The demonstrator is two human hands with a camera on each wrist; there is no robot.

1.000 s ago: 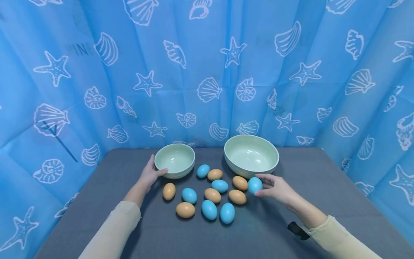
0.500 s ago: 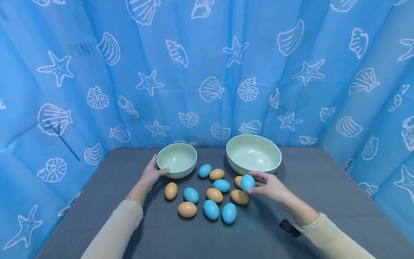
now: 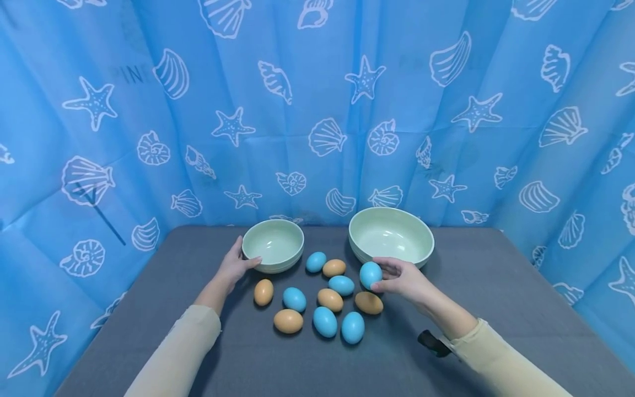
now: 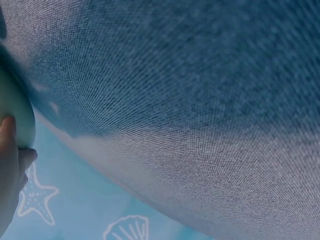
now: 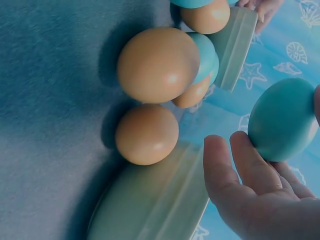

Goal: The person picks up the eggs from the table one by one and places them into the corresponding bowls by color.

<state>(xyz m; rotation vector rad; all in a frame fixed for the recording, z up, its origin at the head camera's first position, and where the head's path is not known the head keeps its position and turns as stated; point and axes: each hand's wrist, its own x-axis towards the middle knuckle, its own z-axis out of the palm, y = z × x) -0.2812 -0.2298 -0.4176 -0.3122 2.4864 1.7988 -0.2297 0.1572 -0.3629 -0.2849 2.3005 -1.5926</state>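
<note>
In the head view my left hand (image 3: 234, 266) holds the smaller pale green bowl (image 3: 274, 243) at its left side, thumb over the near rim. My right hand (image 3: 404, 280) pinches a blue egg (image 3: 370, 275) between thumb and fingers, in front of the larger green bowl (image 3: 392, 236). The right wrist view shows that blue egg (image 5: 283, 120) held off the table, with a brown egg (image 5: 147, 134) below it beside the large bowl's wall (image 5: 145, 205). Both bowls look bare inside. In the left wrist view only part of the left hand (image 4: 10, 170) on the bowl shows.
Several blue and brown eggs lie loose on the grey table (image 3: 223, 358), among them a blue egg (image 3: 353, 328) and a brown egg (image 3: 369, 303). A black object (image 3: 434, 343) sits at the right wrist. A blue shell-patterned curtain (image 3: 317, 110) hangs behind the table.
My right hand has carried the blue egg left and slightly up, over the brown egg near the large bowl, which it now covers in the head view. The left hand stays on the small bowl.
</note>
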